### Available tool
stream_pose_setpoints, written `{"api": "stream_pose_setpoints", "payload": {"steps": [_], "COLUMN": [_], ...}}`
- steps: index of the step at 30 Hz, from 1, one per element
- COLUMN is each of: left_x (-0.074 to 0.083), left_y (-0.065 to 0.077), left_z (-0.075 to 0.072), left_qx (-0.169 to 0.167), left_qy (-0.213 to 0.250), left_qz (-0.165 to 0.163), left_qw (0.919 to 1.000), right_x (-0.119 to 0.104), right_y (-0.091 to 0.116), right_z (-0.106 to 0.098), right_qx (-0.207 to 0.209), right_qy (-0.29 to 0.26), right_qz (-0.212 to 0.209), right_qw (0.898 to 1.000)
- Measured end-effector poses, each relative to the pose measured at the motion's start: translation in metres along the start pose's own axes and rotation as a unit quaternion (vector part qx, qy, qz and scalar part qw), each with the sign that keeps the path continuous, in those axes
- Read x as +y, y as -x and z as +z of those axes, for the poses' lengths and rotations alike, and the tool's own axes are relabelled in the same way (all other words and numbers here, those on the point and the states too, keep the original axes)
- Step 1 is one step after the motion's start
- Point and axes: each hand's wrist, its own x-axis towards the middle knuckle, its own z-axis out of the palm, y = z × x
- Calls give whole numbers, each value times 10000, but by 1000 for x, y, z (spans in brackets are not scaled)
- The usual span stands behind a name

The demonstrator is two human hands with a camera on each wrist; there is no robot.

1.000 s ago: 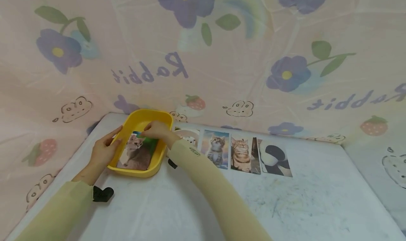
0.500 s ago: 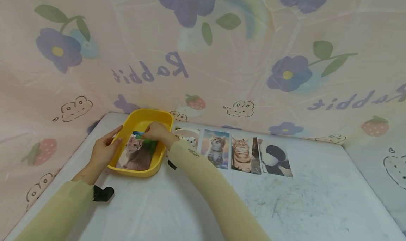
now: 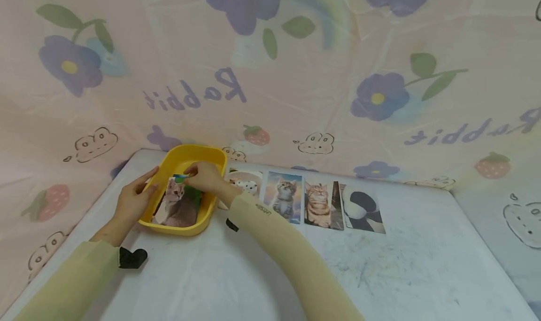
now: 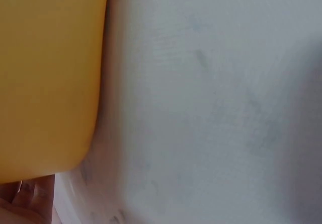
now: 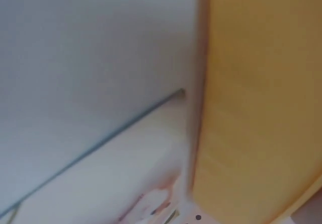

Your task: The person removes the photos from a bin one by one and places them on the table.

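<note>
A yellow plastic box stands at the table's left, tilted slightly in the head view. My left hand holds its left side, thumb at the rim. Inside lies a photo card of a grey cat on a green background. My right hand reaches in over the right rim and pinches the card's upper edge, which stands a little raised. A dark edge shows under the card's left side. In the left wrist view, fingers appear below the box wall; the right wrist view shows mostly the other wall.
Right of the box, several photo cards lie in a row: white animals in a bowl, a grey kitten, an orange cat and a black-and-white picture. A patterned cloth rises behind the white table.
My right hand has shifted slightly toward the left, and the cat card's upper edge has come up under its fingers. My left hand keeps its place on the box. The head view has shifted slightly.
</note>
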Motion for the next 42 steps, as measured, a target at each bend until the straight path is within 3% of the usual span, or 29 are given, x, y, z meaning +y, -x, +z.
{"api": "stream_pose_setpoints", "payload": {"steps": [14, 18, 23, 27, 30, 39, 42], "left_x": [0, 1, 1, 1, 0, 0, 0], "left_y": [-1, -2, -3, -1, -1, -1, -2], "left_z": [-1, -2, -2, -3, -4, -2, -1], "left_qx": [-90, -140, -178, -113, -75, -53, -25], "left_qy": [93, 140, 84, -56, -81, -118, -137], "left_qz": [-50, -159, -340, -171, -19, -61, -56], "left_qw": [9999, 9997, 9992, 9998, 9999, 9999, 9999], "right_x": [7, 7, 9, 15, 21, 42, 50], "right_y": [11, 15, 24, 26, 28, 48, 57], "right_z": [5, 4, -5, -13, -17, -30, -35], "right_qx": [109, 315, 885, 1149, 1161, 884, 891], "right_qy": [-440, -897, -1314, -1733, -2006, -2852, -2873], "right_qz": [-606, -543, -811, -985, -956, -1064, -997], "right_qw": [9971, 9940, 9840, 9732, 9681, 9484, 9485]}}
